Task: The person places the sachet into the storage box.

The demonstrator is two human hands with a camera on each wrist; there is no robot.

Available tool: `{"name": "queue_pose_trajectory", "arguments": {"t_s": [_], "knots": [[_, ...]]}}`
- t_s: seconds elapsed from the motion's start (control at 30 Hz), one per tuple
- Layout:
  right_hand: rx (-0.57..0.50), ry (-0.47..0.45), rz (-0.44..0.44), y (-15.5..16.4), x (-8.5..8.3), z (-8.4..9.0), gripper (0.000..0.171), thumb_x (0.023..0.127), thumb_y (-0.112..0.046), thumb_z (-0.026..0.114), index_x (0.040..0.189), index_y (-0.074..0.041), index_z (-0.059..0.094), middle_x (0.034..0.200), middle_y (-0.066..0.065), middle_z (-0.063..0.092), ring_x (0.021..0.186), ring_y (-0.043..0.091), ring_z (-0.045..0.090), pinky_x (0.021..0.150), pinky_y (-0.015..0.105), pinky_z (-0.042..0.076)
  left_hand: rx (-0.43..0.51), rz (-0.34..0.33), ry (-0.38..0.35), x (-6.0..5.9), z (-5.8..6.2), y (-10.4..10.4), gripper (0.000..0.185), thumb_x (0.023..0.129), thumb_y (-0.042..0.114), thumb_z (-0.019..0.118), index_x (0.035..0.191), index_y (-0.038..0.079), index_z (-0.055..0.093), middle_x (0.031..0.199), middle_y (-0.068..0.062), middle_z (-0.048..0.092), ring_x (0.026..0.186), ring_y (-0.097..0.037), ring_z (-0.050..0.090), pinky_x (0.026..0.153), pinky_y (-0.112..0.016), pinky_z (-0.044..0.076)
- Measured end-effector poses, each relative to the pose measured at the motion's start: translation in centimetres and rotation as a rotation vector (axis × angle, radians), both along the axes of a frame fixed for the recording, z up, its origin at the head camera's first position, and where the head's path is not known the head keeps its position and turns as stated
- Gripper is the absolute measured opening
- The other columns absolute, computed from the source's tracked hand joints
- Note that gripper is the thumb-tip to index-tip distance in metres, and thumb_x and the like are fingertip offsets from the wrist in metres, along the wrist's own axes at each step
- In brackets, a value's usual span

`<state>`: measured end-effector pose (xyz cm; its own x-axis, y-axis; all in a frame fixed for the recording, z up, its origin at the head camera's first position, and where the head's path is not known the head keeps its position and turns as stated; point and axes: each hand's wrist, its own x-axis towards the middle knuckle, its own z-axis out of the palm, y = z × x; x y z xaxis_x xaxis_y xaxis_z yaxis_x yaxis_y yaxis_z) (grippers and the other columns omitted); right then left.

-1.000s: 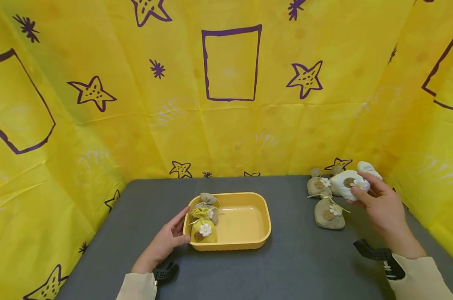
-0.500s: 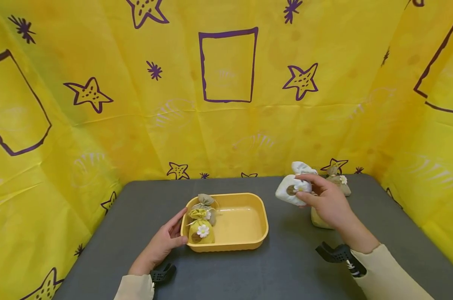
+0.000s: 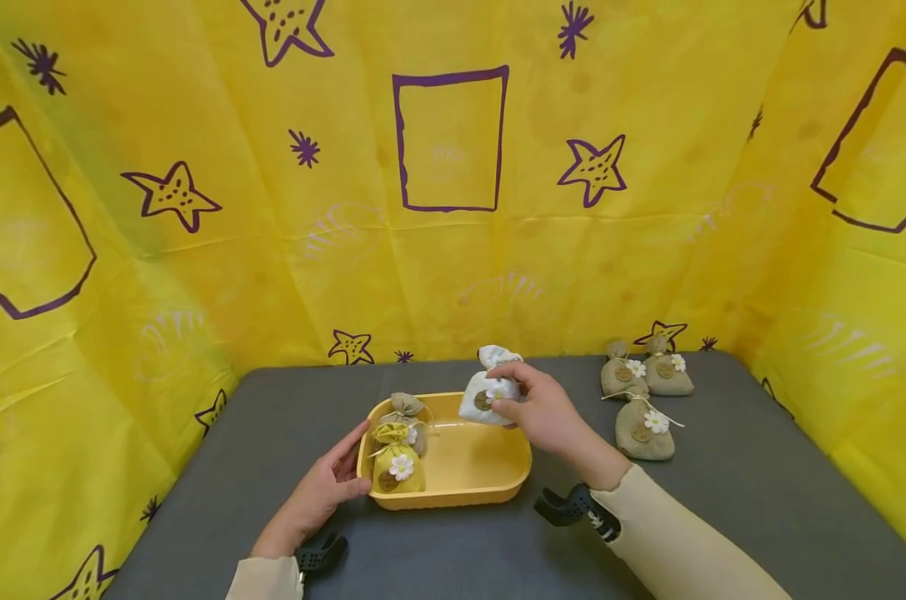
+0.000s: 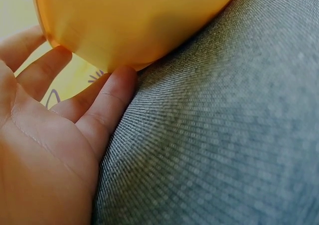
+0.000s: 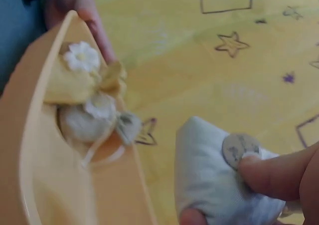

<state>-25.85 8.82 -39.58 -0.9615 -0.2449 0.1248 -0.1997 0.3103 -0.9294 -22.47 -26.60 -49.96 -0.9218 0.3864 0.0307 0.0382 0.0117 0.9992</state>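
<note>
Three beige pouches [image 3: 643,400] are sitting on the grey table [image 3: 723,517] at the far right, two side by side near the back and one just in front, each wearing a white daisy. A yellow backdrop [image 3: 197,275] with purple stars and rectangles is surrounding the table.

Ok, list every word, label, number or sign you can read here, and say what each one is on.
No text can be read.
Round brown tag on the white pouch held by the right hand: any print is too blurred.
Round tags on the three beige pouches on the table: too small.
Tag on the yellow pouch in the tray: too small.
Yellow backdrop: only drawn purple stars and rectangles, no letters.
</note>
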Motion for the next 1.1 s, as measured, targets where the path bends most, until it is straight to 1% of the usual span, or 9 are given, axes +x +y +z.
{"name": "queue_pose_trajectory", "arguments": {"t_s": [0.2,0.3,0.4,0.53,0.6,0.67,0.8,0.9,1.1], "knots": [[0.018,-0.063,0.055,-3.3,-0.8,-1.7,0.031,0.091,-0.001,0.071,0.117,-0.017,0.066,0.110,0.010,0.062,0.091,0.026,0.061,0.067,0.046,0.058,0.017,-0.012,0.004,0.2,-0.1,-0.1,0.084,0.096,0.013,0.069,0.160,0.005,0.014,0.164,-0.017,0.010,0.146,-0.032,0.018,0.103,-0.025,0.039],[0.067,-0.064,0.075,-4.4,-1.1,-2.4,0.030,0.090,0.000,0.070,0.115,-0.016,0.066,0.117,0.012,0.060,0.093,0.027,0.059,0.065,0.041,0.057,0.013,-0.013,0.008,0.2,-0.1,-0.1,0.084,0.096,0.013,0.068,0.160,0.005,0.014,0.164,-0.018,0.009,0.146,-0.032,0.018,0.103,-0.025,0.038],[0.105,-0.070,0.077,-5.3,-1.4,-3.1,0.030,0.089,0.003,0.069,0.113,-0.015,0.066,0.126,0.013,0.058,0.091,0.027,0.056,0.061,0.034,0.052,0.005,-0.005,0.003,0.2,-0.1,0.0,0.084,0.096,0.013,0.069,0.160,0.006,0.015,0.164,-0.017,0.010,0.146,-0.031,0.017,0.104,-0.024,0.038],[0.114,-0.087,0.075,-6.1,-1.7,-3.9,0.029,0.088,0.005,0.068,0.110,-0.013,0.067,0.126,0.014,0.058,0.089,0.028,0.056,0.057,0.032,0.048,-0.002,0.017,-0.020,0.1,-0.1,0.0,0.085,0.095,0.012,0.070,0.160,0.008,0.016,0.164,-0.014,0.012,0.146,-0.029,0.020,0.103,-0.024,0.038],[0.129,-0.078,0.071,-6.3,-1.8,-4.2,0.026,0.089,0.003,0.069,0.110,-0.013,0.068,0.125,0.014,0.060,0.095,0.027,0.056,0.060,0.031,0.048,-0.006,0.027,-0.028,0.1,-0.2,0.1,0.084,0.095,0.012,0.070,0.160,0.009,0.017,0.164,-0.012,0.013,0.146,-0.027,0.021,0.103,-0.024,0.039],[0.120,-0.092,0.088,-6.4,-1.8,-4.3,0.028,0.090,0.002,0.068,0.115,-0.011,0.067,0.126,0.014,0.059,0.095,0.025,0.056,0.062,0.030,0.048,-0.009,0.033,-0.029,0.1,-0.2,0.1,0.084,0.095,0.013,0.070,0.160,0.010,0.017,0.164,-0.011,0.014,0.146,-0.026,0.022,0.103,-0.024,0.039],[0.086,-0.186,0.136,-6.5,-1.6,-4.5,0.040,0.092,0.003,0.066,0.130,-0.010,0.063,0.128,0.014,0.056,0.071,0.019,0.052,0.058,0.028,0.044,-0.011,0.025,-0.026,0.1,-0.2,0.1,0.084,0.095,0.013,0.070,0.160,0.009,0.017,0.164,-0.012,0.013,0.146,-0.027,0.020,0.103,-0.024,0.039],[0.066,-0.234,0.153,-6.4,-1.5,-4.6,0.046,0.091,0.005,0.064,0.135,-0.010,0.061,0.128,0.017,0.054,0.052,0.017,0.039,0.051,0.027,0.038,-0.006,0.021,-0.028,0.1,-0.2,0.1,0.084,0.095,0.012,0.070,0.160,0.009,0.017,0.164,-0.012,0.013,0.146,-0.027,0.020,0.103,-0.024,0.039],[0.064,-0.226,0.134,-6.2,-1.4,-4.7,0.049,0.087,0.008,0.066,0.132,-0.012,0.064,0.139,0.022,0.049,0.050,0.015,0.035,0.048,0.027,0.035,0.009,0.021,-0.029,0.2,-0.1,0.1,0.085,0.095,0.010,0.070,0.160,0.009,0.016,0.164,-0.012,0.013,0.145,-0.028,0.021,0.102,-0.025,0.040]]}}
